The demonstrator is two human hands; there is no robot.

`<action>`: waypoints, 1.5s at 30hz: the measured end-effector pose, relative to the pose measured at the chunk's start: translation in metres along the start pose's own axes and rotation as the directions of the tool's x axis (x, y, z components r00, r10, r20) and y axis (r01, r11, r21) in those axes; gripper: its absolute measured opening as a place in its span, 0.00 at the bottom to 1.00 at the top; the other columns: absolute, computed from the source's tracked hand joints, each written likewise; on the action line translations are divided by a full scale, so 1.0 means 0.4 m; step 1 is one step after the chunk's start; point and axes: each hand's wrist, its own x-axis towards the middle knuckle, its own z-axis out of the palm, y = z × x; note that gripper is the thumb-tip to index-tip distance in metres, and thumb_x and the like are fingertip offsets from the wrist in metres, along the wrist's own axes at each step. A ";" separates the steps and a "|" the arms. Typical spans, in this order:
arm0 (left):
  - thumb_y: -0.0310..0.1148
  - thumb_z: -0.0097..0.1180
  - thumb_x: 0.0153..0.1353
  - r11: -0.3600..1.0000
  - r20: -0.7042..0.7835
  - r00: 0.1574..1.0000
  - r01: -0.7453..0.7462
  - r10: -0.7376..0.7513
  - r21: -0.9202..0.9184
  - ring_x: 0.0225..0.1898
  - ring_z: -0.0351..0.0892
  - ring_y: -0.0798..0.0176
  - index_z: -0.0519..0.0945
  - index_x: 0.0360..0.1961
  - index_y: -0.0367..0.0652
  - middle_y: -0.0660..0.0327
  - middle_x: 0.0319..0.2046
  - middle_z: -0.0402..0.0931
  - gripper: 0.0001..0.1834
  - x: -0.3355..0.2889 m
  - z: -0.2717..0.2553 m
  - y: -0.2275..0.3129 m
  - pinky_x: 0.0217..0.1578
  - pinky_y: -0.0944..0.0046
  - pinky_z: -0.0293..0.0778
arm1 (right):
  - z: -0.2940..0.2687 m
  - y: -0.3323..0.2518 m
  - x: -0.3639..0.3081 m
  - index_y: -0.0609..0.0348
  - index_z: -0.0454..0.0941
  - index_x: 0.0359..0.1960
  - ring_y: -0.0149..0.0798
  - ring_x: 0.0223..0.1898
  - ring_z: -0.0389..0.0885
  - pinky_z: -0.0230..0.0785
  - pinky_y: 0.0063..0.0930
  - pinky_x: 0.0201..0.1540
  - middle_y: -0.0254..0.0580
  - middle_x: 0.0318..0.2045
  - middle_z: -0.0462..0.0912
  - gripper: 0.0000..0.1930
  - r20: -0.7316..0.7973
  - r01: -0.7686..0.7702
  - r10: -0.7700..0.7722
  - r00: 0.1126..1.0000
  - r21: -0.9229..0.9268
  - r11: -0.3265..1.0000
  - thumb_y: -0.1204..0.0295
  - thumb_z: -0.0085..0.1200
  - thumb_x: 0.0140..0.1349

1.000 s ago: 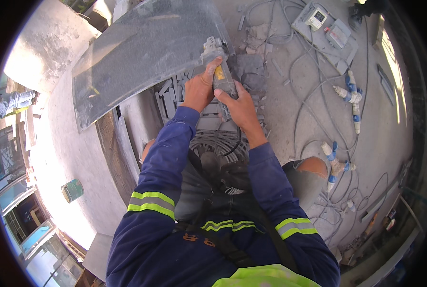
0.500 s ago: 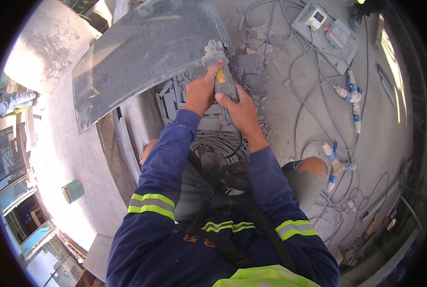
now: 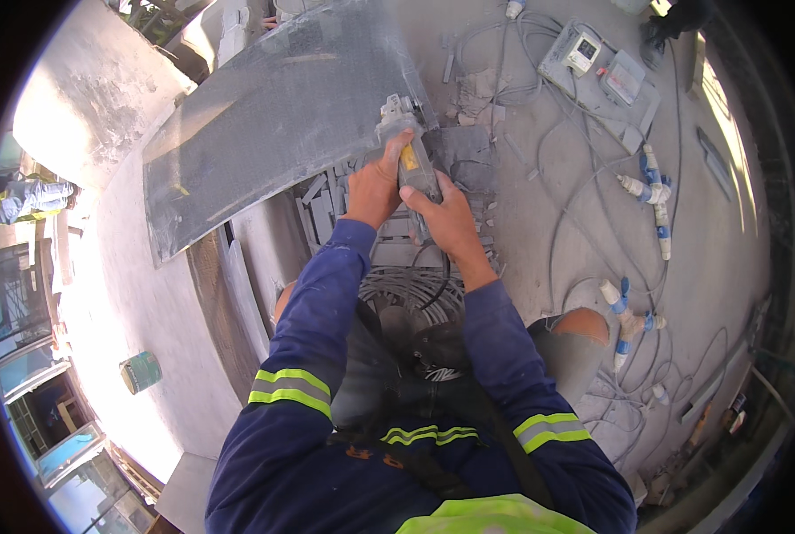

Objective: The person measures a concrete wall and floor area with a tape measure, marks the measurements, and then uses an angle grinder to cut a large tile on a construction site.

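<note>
My left hand point(image 3: 377, 185) is closed around the front body of a dusty grey angle grinder point(image 3: 421, 169) with a yellow label. My right hand point(image 3: 451, 216) wraps the rear of the grinder, and its dark cord drops away below. The grinder's head lies at the near right edge of a large dark grey stone slab point(image 3: 273, 125). Its disc is hard to make out from here. Pale dust hangs around the slab's right end. Beneath the slab's edge lie several cut grey strips point(image 3: 322, 209).
Coiled cable point(image 3: 415, 289) lies between my feet. On the right, loose cables run past blue-and-white connectors point(image 3: 653, 191) and a board point(image 3: 624, 125) bearing electrical boxes. A green can point(image 3: 140, 372) rests on the pale surface at left. Stone offcuts point(image 3: 464, 147) lie beyond my right hand.
The whole view has shifted slightly, so the slab and floor appear lower. Dust looks thicker near the slab's right end. Both hands keep their grip on the grinder.
</note>
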 end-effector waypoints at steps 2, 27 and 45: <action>0.37 0.66 0.62 1.000 0.005 1.000 0.014 -0.014 0.022 0.40 0.89 0.38 0.58 0.77 0.73 0.50 0.39 0.89 0.45 0.022 0.000 -0.008 0.37 0.43 0.80 | 0.000 -0.006 0.025 0.69 0.70 0.71 0.35 0.32 0.85 0.78 0.31 0.26 0.45 0.42 0.84 0.36 0.005 -0.016 0.016 1.000 -0.028 0.999 0.61 0.67 0.66; 0.36 0.66 0.62 0.997 0.036 0.999 0.032 -0.034 0.066 0.40 0.88 0.33 0.56 0.74 0.74 0.48 0.38 0.88 0.44 0.048 -0.006 -0.025 0.36 0.40 0.79 | 0.004 0.010 0.053 0.72 0.71 0.68 0.36 0.42 0.86 0.80 0.31 0.27 0.48 0.46 0.84 0.37 0.007 0.102 -0.102 0.995 -0.071 0.992 0.58 0.67 0.65; 0.36 0.66 0.61 0.994 0.068 0.994 0.075 -0.080 0.074 0.47 0.87 0.34 0.57 0.74 0.75 0.57 0.59 0.85 0.44 0.081 -0.006 -0.043 0.44 0.40 0.78 | 0.011 0.051 0.121 0.77 0.66 0.71 0.40 0.43 0.86 0.81 0.33 0.27 0.56 0.52 0.82 0.40 -0.010 0.107 -0.108 0.994 -0.092 0.990 0.59 0.68 0.66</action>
